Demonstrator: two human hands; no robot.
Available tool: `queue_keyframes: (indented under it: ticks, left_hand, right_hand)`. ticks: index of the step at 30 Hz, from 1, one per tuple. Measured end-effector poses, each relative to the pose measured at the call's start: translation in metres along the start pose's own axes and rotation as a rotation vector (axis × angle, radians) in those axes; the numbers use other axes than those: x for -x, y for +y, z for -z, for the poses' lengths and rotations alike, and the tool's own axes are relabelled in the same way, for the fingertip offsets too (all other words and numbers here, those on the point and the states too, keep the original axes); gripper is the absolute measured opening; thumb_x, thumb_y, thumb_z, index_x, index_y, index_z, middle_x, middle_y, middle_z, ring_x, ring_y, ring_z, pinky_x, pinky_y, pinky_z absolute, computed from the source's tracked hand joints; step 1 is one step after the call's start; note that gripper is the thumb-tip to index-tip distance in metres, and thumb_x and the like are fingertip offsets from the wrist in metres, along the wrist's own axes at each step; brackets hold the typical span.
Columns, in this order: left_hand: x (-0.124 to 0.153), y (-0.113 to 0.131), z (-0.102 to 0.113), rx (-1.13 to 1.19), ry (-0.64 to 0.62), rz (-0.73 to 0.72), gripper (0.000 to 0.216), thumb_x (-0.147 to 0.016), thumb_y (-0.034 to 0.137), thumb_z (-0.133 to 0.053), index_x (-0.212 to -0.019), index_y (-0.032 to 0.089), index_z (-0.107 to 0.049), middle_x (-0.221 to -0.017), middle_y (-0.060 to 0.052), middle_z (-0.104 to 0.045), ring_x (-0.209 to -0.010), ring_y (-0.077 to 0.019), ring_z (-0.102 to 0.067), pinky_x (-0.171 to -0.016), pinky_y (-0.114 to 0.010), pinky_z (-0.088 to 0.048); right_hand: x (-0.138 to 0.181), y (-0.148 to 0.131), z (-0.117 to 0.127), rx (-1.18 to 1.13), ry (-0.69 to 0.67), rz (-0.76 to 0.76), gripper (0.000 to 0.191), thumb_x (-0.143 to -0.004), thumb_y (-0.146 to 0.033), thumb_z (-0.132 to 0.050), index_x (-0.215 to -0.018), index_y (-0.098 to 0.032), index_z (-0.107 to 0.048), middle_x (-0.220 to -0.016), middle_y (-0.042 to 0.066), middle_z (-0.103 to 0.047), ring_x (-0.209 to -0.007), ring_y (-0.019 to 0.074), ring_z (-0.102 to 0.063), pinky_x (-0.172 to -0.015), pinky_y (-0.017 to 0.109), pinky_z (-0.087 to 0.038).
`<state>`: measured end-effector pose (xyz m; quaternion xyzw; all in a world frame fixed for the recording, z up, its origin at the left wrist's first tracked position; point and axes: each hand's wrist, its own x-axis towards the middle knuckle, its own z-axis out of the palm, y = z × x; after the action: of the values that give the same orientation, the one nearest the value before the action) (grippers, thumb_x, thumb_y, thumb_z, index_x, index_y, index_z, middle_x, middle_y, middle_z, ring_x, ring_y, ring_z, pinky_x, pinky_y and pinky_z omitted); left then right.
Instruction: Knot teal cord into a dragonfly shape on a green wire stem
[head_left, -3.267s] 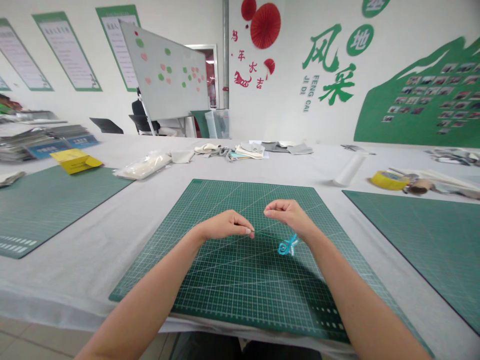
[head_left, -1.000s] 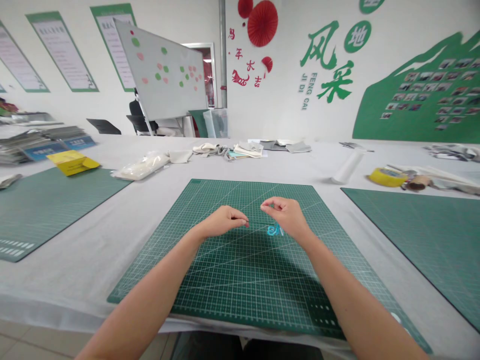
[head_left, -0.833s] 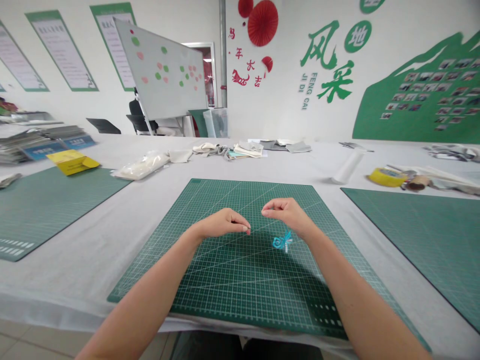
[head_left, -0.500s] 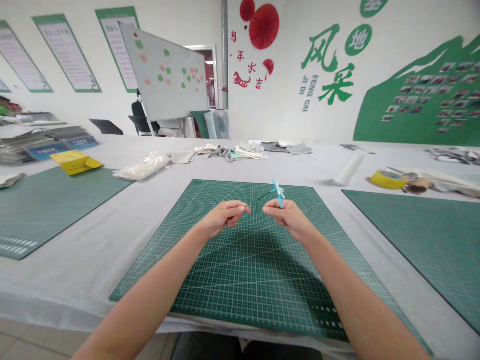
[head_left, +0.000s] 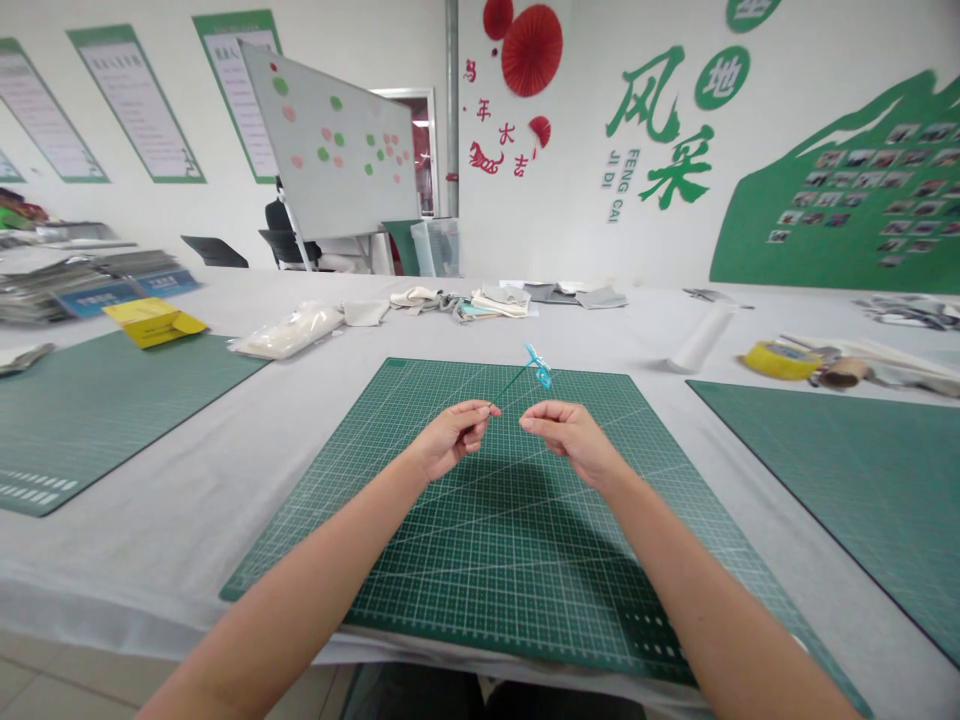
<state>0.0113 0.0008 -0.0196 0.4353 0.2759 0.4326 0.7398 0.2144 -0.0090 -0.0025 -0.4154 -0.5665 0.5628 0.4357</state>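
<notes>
A thin green stem (head_left: 514, 380) with a light-blue and white, petal-like head (head_left: 541, 372) slants up over the far part of a green cutting mat (head_left: 480, 560). My left hand (head_left: 455, 438) pinches the stem's lower end between thumb and forefinger, its other fingers curled. Just right of it, my right hand (head_left: 568, 437) has thumb and forefinger pressed together below the blue head, apart from it. Whatever those fingertips hold, if anything, is too small to make out. Both hands are raised above the mat.
Cutting mats lie left (head_left: 112, 420) and right (head_left: 840, 480) on the white-covered table. Beyond are a yellow box (head_left: 154, 323), a plastic-wrapped white pack (head_left: 289, 333), fabric pieces (head_left: 499, 300), a yellow tape roll (head_left: 781, 360) and stacked papers (head_left: 45, 285).
The blue head has swung left and tilted, away from my right hand's fingers, which it overlapped before. My left hand still pinches the stem; my right hand has shifted slightly left.
</notes>
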Motion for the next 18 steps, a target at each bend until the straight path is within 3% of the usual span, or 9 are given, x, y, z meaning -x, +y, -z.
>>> queue_keyframes:
  ticks: [10, 18]
  left_hand:
    - [0.002, 0.003, -0.003, 0.073, 0.083, 0.058, 0.018, -0.079, 0.017, -0.065, -0.096, 0.010, -0.067, -0.076, -0.002, -0.060, -0.064, -0.0050, -0.057, -0.046, -0.011, -0.041]
    - [0.003, 0.003, -0.002, 0.151, 0.051, 0.051, 0.018, -0.082, 0.015, -0.062, -0.099, 0.009, -0.067, -0.076, -0.003, -0.065, -0.064, -0.0053, -0.061, -0.049, -0.010, -0.048]
  right_hand:
    - [-0.004, 0.009, 0.000, -0.003, 0.025, -0.025, 0.024, -0.065, -0.037, -0.074, -0.074, -0.017, -0.065, -0.046, -0.009, -0.038, -0.039, 0.0030, -0.019, -0.039, 0.023, -0.008]
    - [-0.005, 0.019, -0.005, -0.086, -0.050, -0.102, 0.022, -0.065, -0.035, -0.073, -0.071, -0.018, -0.060, -0.044, -0.011, -0.033, -0.038, 0.0029, -0.015, -0.038, 0.023, -0.006]
